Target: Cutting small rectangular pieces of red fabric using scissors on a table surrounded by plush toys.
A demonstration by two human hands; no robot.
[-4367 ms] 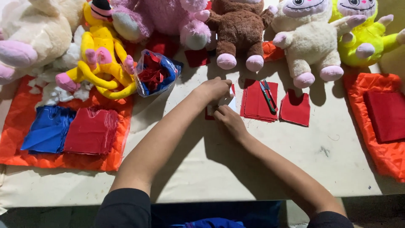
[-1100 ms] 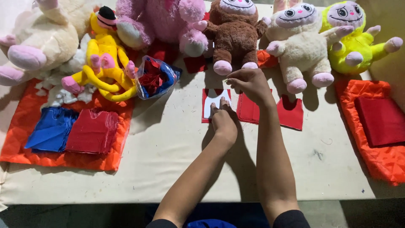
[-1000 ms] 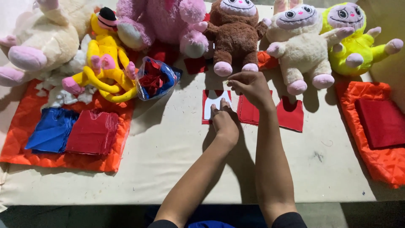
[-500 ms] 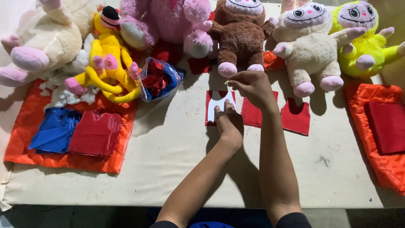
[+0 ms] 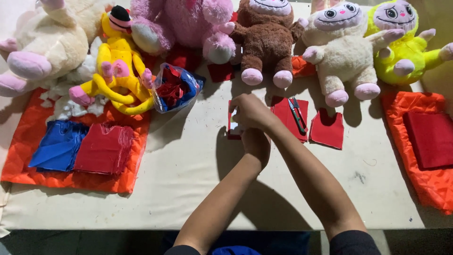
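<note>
Both hands meet over a small red fabric piece point(image 5: 232, 126) lying on the bench point(image 5: 188, 160) in front of the brown plush toy point(image 5: 266, 40). The right hand point(image 5: 250, 112) curls over its top edge, fingers closed on it; the left hand point(image 5: 255, 144) presses down just below, and I cannot tell its grip. Small scissors point(image 5: 297, 114) rest on a red piece point(image 5: 285, 113) just beside.
</note>
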